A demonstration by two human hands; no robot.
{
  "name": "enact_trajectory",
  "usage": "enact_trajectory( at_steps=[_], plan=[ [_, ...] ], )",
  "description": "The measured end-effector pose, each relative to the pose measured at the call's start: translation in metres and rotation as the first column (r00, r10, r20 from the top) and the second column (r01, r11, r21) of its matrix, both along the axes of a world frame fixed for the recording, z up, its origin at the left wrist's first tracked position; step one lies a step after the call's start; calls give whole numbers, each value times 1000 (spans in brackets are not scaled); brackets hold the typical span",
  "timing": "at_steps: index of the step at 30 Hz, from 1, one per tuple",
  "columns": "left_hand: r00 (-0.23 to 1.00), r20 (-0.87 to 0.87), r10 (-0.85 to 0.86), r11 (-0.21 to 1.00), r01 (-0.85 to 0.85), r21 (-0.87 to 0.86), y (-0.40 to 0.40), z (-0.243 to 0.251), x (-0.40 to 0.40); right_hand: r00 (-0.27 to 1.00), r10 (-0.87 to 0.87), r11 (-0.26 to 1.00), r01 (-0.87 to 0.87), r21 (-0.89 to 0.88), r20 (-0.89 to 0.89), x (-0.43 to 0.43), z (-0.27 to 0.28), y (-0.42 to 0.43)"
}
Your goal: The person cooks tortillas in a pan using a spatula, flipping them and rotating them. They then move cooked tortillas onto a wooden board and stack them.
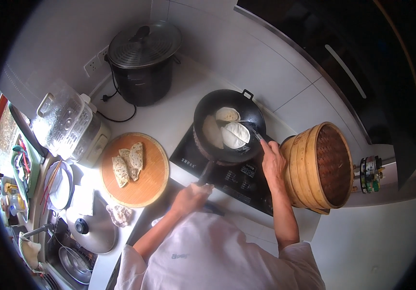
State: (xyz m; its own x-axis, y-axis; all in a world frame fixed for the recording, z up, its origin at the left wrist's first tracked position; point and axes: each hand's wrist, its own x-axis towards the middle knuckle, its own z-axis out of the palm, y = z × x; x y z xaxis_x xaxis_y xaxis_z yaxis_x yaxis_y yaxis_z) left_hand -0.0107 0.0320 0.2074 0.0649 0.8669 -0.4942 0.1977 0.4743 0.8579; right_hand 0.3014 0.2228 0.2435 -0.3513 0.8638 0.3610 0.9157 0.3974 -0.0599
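Note:
My left hand (190,199) grips the handle (207,172) of a black wok (208,103). My right hand (273,164) is closed around the handle of a metal spatula (254,131), whose blade end is among the food inside the wok. Three half-moon filled flatbreads lie in the wok: a white one (235,135) nearest the spatula, a lightly browned one (228,114) towards the back, and a duller one (212,131) on the left. Under the wok is a black induction cooktop (184,152). Three browned folded flatbreads (131,163) rest on a round wooden board (155,181) to the left.
A bamboo steamer (298,170) stands close beside my right forearm. At the back is a lidded black pot (142,81), with a clear-topped electric steamer (72,127) to the left. A metal lid (101,232), a crumpled cloth (120,215) and a sink (57,241) lie lower left.

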Motion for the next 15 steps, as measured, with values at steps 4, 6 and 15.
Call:
enact_trajectory(
  at_steps=[4, 6, 15],
  plan=[
    [999, -44, -10, 1000, 10, 6, 0, 5, 0, 999, -10, 1000, 11, 13, -36, 1, -5, 9],
    [998, -50, -27, 999, 26, -31, 2, 9, 0, 999, -17, 1000, 17, 6, -37, 0, -7, 13],
    [999, -22, -47, 999, 47, 5, 0, -12, 10, 996, 63, 998, -63, 9, -57, -1, -13, 25]
  ],
)
